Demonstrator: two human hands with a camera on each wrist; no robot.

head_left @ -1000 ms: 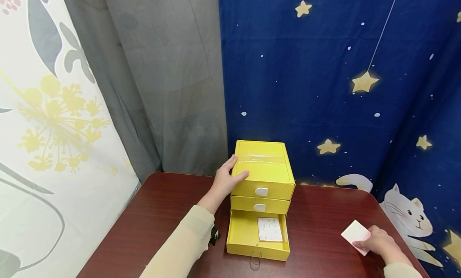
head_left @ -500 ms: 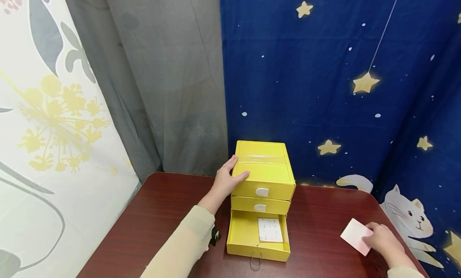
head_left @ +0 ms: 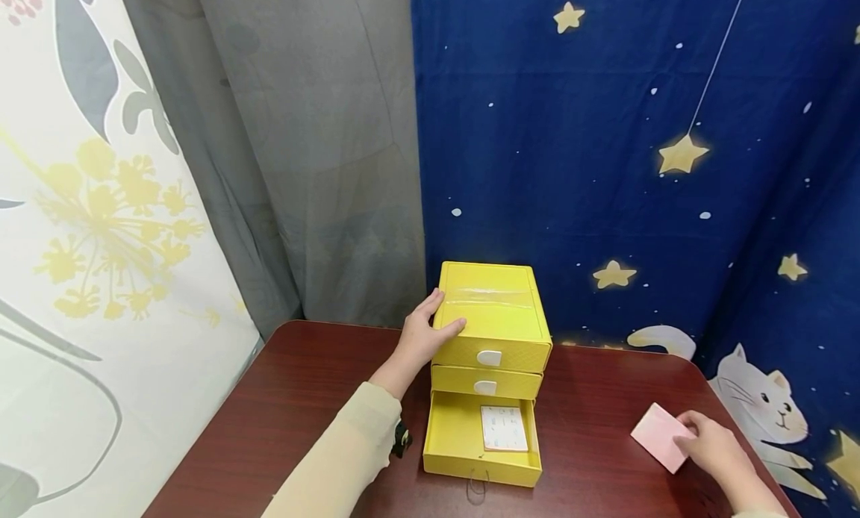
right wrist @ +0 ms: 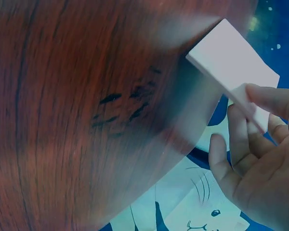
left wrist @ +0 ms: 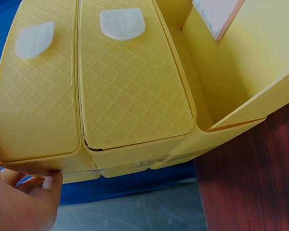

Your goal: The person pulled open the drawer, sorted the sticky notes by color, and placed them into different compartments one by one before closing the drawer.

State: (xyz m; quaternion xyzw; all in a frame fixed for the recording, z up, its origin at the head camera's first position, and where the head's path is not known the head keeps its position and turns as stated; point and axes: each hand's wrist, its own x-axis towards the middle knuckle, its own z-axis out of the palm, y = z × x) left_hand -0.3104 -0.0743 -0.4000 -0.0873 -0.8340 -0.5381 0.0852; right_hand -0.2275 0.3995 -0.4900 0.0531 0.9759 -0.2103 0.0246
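A yellow drawer unit (head_left: 493,301) stands on the dark red table, with its bottom drawer (head_left: 446,428) pulled out. My left hand (head_left: 419,339) grips the unit's top left edge, the thumb lying on top. Bent fingers (left wrist: 50,185) press on its left side in the left wrist view. In the open drawer lies a small white printed pad (head_left: 504,428) with a pinkish edge (left wrist: 229,21). Out to the right, my right hand (head_left: 715,443) pinches a flat pale pink notepad (head_left: 661,436) by one edge. Its thumb lies on the broad face (right wrist: 236,57) of that notepad.
The two upper drawers are closed and carry white tabs (head_left: 489,357). A thin wire loop (head_left: 476,490) hangs at the bottom drawer's front. Behind the table (head_left: 322,398) hang a grey curtain (head_left: 322,167) and a blue starry curtain (head_left: 510,130).
My right hand has turned the notepad a little and brought it slightly up and left, so its face looks pinker. The left hand and the drawer unit have stayed put.
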